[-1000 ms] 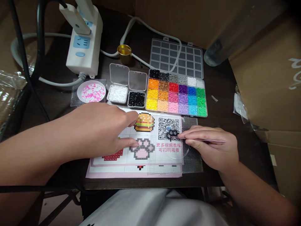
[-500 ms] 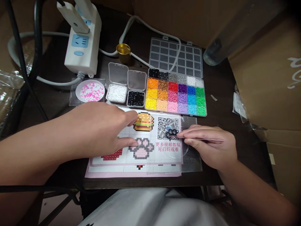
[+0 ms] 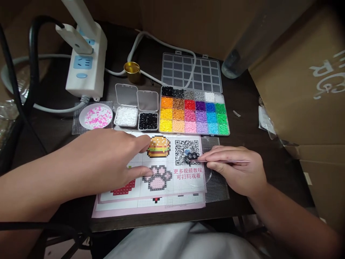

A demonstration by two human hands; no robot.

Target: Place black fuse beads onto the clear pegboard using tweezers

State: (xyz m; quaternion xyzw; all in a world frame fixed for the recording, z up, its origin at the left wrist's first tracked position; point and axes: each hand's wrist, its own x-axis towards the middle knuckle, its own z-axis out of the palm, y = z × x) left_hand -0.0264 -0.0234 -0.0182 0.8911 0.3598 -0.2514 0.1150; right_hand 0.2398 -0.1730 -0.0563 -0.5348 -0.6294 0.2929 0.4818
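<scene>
Few black beads (image 3: 192,155) clustered on clear pegboard (image 3: 185,187), over QR print of pattern sheet (image 3: 145,201), near middle of table (image 3: 250,118). Tweezers (image 3: 229,161) tip right at cluster; right hand (image 3: 237,172) fingers pinched shut on tweezers. Left hand (image 3: 107,158) flat on sheet beside paw design (image 3: 157,178), fingers loose, gripping nothing. Likely step: setting beads onto pegs. Next calls for steady tip, board pinned flat. Bead at tip or not: cannot tell, dark on dark. Left designs hidden under hand; bead box (image 3: 194,133) behind.

Bare along the desk's (image 3: 244,131) right edge; crowded toward the far edge with bead case (image 3: 194,115), 2 small boxes (image 3: 126,117), dish (image 3: 96,117), power strip (image 3: 83,64), cables (image 3: 151,37).
</scene>
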